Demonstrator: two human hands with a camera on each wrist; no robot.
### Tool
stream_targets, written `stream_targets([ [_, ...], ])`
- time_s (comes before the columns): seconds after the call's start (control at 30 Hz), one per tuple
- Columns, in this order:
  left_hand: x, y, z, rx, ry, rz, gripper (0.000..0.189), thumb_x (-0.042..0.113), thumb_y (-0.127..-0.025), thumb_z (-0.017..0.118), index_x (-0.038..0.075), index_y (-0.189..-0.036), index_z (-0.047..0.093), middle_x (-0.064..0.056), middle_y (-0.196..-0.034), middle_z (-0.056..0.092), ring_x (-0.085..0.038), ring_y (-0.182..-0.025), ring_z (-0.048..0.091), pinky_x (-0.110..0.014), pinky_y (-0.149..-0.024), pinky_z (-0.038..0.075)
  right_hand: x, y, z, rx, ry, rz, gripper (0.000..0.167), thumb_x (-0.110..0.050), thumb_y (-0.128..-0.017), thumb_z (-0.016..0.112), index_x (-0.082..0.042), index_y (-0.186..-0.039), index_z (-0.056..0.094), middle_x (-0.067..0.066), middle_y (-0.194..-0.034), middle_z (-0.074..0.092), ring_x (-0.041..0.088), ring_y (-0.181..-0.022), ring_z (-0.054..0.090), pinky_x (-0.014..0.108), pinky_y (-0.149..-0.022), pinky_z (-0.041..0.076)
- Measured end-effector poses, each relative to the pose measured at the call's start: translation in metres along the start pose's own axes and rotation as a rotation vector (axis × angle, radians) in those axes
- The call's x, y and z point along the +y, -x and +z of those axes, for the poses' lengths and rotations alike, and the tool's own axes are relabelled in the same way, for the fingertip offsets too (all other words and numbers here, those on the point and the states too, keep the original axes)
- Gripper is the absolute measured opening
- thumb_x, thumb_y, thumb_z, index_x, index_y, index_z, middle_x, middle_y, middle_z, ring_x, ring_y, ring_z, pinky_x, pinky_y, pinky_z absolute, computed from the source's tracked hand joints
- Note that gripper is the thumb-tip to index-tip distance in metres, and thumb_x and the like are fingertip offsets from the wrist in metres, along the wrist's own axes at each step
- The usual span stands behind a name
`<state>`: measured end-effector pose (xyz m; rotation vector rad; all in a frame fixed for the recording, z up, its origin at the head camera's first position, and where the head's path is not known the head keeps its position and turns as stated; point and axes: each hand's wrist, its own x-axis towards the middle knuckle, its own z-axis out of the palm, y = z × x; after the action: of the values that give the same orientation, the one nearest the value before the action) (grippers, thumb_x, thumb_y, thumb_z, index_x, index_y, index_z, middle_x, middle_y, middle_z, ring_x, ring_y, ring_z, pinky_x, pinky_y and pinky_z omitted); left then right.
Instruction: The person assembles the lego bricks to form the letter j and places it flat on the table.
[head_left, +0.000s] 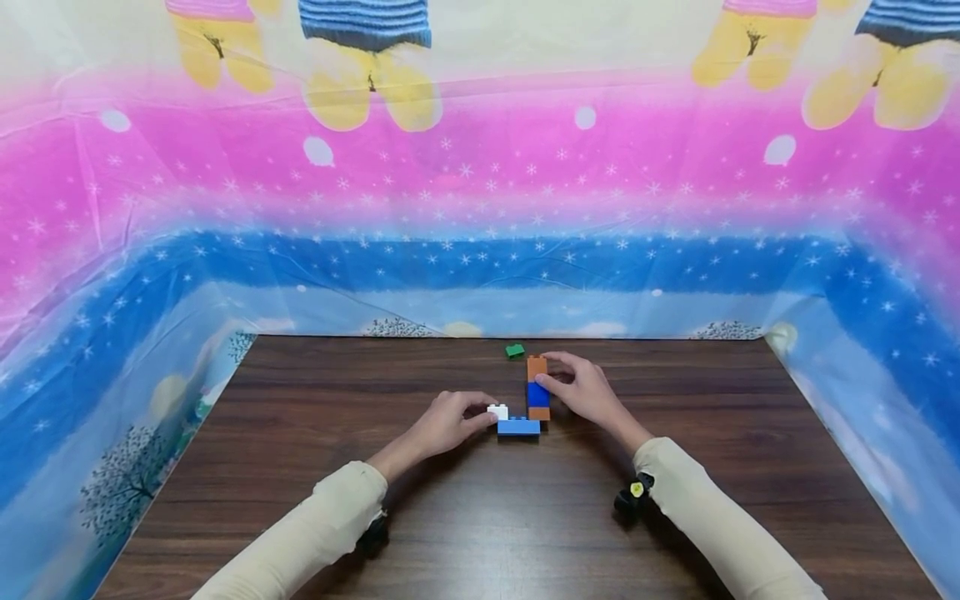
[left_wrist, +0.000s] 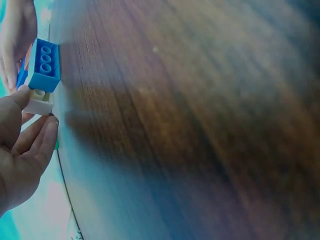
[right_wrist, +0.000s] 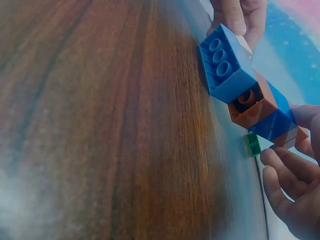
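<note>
With thumb and fingers, my left hand [head_left: 448, 423] pinches a white brick [head_left: 498, 412] at the left end of a long light blue brick [head_left: 518, 427]. My right hand [head_left: 582, 387] grips an upright stack: an orange brick [head_left: 537, 367] on top, a dark blue brick [head_left: 538, 395] in the middle and another orange brick [right_wrist: 255, 111] at the bottom. This lowest brick meets the right end of the light blue one and juts past it. Both wrist views show hollow undersides, so the pieces are held up off the table. Whether the stack is pressed fully on cannot be told.
A small green brick [head_left: 514, 352] lies near the back edge of the dark wooden table [head_left: 315, 392]. Printed cloth [head_left: 480, 258] rises behind the table and along both sides. Dark wrist cameras [head_left: 628, 502] hang below the sleeves.
</note>
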<state>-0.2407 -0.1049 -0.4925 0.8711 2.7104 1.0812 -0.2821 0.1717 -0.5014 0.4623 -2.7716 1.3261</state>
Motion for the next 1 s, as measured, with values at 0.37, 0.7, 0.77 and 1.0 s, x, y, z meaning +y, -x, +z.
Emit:
stream_targets([
  [0.37, -0.001, -0.001, -0.001, 0.001, -0.016, 0.014, 0.028, 0.027, -0.104, 0.062, 0.01, -0.124, 0.073, -0.003, -0.114, 0.074, -0.015, -0.102, 0.068, -0.038, -0.089, 0.054, 0.014, -0.012, 0.008, -0.037, 0.029, 0.079, 0.047, -0.044, -0.097, 0.069, -0.015, -0.134, 0.066, 0.008, -0.13, 0.068, 0.025, -0.107, 0.066, 0.045, -0.085, 0.055],
  [0.7, -0.005, -0.003, 0.001, -0.024, -0.039, 0.025, 0.028, 0.026, -0.104, 0.061, 0.009, -0.123, 0.073, -0.001, -0.109, 0.073, -0.011, -0.095, 0.067, -0.034, -0.084, 0.054, 0.017, -0.01, 0.013, -0.039, 0.036, 0.109, 0.048, -0.043, -0.096, 0.071, -0.012, -0.132, 0.068, 0.011, -0.125, 0.068, 0.023, -0.1, 0.064, 0.038, -0.077, 0.053],
  [0.77, -0.005, -0.003, 0.001, -0.034, -0.041, 0.027, 0.029, 0.026, -0.105, 0.061, 0.008, -0.124, 0.073, -0.002, -0.109, 0.073, -0.012, -0.095, 0.067, -0.034, -0.084, 0.054, 0.018, -0.011, 0.013, -0.04, 0.038, 0.112, 0.048, -0.043, -0.096, 0.071, -0.011, -0.132, 0.068, 0.01, -0.122, 0.069, 0.022, -0.096, 0.063, 0.035, -0.074, 0.051],
  [1.0, -0.007, -0.002, 0.0, -0.064, -0.035, 0.022, 0.037, 0.029, -0.107, 0.057, 0.007, -0.134, 0.067, -0.003, -0.117, 0.072, -0.013, -0.101, 0.067, -0.036, -0.088, 0.054, 0.018, -0.012, 0.012, -0.048, 0.05, 0.101, 0.05, -0.044, -0.096, 0.07, -0.01, -0.132, 0.069, 0.01, -0.124, 0.07, 0.023, -0.101, 0.065, 0.039, -0.079, 0.054],
])
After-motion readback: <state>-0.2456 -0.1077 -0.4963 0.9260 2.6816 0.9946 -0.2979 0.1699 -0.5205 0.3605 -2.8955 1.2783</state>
